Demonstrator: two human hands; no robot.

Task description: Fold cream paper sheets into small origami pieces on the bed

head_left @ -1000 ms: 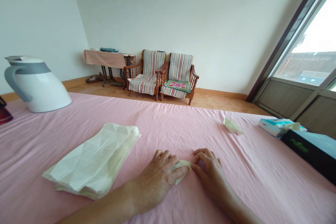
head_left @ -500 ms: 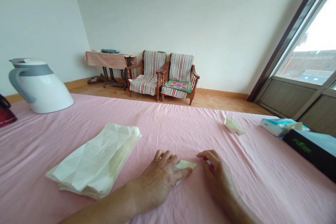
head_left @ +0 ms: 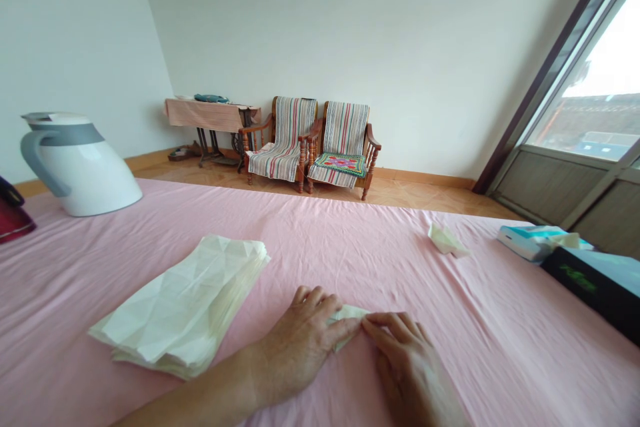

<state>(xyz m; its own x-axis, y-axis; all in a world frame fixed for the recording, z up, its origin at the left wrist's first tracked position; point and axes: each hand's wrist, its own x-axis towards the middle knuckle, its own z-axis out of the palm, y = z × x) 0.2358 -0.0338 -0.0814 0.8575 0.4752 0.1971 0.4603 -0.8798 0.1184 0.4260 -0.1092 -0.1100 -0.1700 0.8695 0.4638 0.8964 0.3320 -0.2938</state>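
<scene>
A small piece of folded pale paper (head_left: pixel 351 311) lies on the pink cloth at the near middle. My left hand (head_left: pixel 309 329) holds it down, thumb along its front edge and fingers over its left part. At its right corner, my right hand (head_left: pixel 404 353) pinches the paper between thumb and forefinger, close to the left thumb. Both hands cover much of the piece. To the left rests a thick stack of creased pale paper sheets (head_left: pixel 190 300), and farther right sits a folded paper piece (head_left: pixel 447 240).
A white and grey jug (head_left: pixel 95 170) stands at the back left beside a dark red object (head_left: pixel 13 213). On the right are a tissue pack (head_left: pixel 525 240) and a black box (head_left: pixel 585 283). Two wooden chairs (head_left: pixel 345 133) and a cloth-covered sewing table (head_left: pixel 205 113) stand beyond.
My right hand has moved left and closed onto the paper's right corner; before, it was just apart from it. My left hand stays in place on the paper.
</scene>
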